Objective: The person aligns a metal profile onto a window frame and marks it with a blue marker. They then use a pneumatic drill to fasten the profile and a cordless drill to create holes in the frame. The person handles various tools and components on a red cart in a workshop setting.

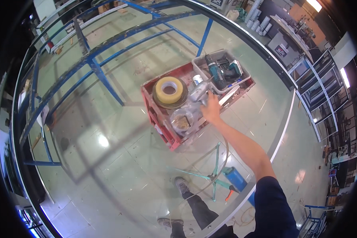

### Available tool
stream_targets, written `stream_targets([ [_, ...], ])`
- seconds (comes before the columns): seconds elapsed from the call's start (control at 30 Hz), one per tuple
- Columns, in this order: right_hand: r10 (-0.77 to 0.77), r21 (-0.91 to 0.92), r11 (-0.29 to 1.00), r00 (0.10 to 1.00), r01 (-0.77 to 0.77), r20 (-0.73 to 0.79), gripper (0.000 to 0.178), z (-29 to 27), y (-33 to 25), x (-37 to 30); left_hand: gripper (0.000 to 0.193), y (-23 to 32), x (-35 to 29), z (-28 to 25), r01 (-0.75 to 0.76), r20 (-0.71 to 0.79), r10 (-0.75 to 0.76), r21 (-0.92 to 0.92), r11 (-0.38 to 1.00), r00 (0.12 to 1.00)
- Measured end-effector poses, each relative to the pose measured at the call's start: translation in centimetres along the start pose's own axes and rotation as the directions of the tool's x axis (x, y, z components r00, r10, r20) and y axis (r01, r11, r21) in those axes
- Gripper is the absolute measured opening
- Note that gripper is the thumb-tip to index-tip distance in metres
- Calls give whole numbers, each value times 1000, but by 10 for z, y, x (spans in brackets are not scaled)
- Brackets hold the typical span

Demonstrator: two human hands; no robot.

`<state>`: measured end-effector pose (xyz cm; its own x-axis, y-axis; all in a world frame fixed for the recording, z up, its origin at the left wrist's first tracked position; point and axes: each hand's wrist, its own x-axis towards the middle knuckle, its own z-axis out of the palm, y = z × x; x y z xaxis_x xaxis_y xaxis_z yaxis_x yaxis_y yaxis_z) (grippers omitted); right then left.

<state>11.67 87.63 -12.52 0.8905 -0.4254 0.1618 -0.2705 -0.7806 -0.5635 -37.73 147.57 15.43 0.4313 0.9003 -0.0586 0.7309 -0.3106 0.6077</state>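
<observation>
My right hand [211,110] reaches over a red tool cart [172,144], its fingers closed around the grip of a silver-grey air tool [197,93]. My fingers partly cover the tool, and its exact type is hard to make out. A thin hose [227,148] runs down from beneath my wrist toward the floor. Left of the tool, a large yellow tape roll [159,90] lies on top of darker rolls. Nearer me is a clear plastic-wrapped roll [181,122]. A grey bin [246,75] at the cart's right holds a teal-and-black cordless drill [217,74]. My left hand is out of view.
A blue steel frame [103,81] stands at the left and far side. A long pale-edged bar [283,137] crosses on my right. By my feet are a green-legged stand [215,174] and a blue cylinder [235,179]. Framed panels [319,91] lean at far right.
</observation>
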Motion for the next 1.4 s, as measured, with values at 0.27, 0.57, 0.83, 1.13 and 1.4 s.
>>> stream_targets([
  [0.27,-149,-71,985,979,160,139,77,25,36,2,34,111,-75,191,-17,536,89,-137,990,839],
  [0.57,-634,772,612,691,174,347,26,-174,-84,-70,21,278,-155,364,19,839,529,-535,844,122],
  [0.83,-644,727,661,639,188,421,25,-227,-64,-52,16,330,-209,405,799,920,250,102,593,-303],
  [1.13,-145,564,823,934,-69,326,17,-130,35,40,54,293,-192,383,778,965,141,85,623,-219],
  [1.4,160,413,901,986,-129,-43,49,-82,117,119,58,131,-118,224,84,909,43,-85,993,415],
])
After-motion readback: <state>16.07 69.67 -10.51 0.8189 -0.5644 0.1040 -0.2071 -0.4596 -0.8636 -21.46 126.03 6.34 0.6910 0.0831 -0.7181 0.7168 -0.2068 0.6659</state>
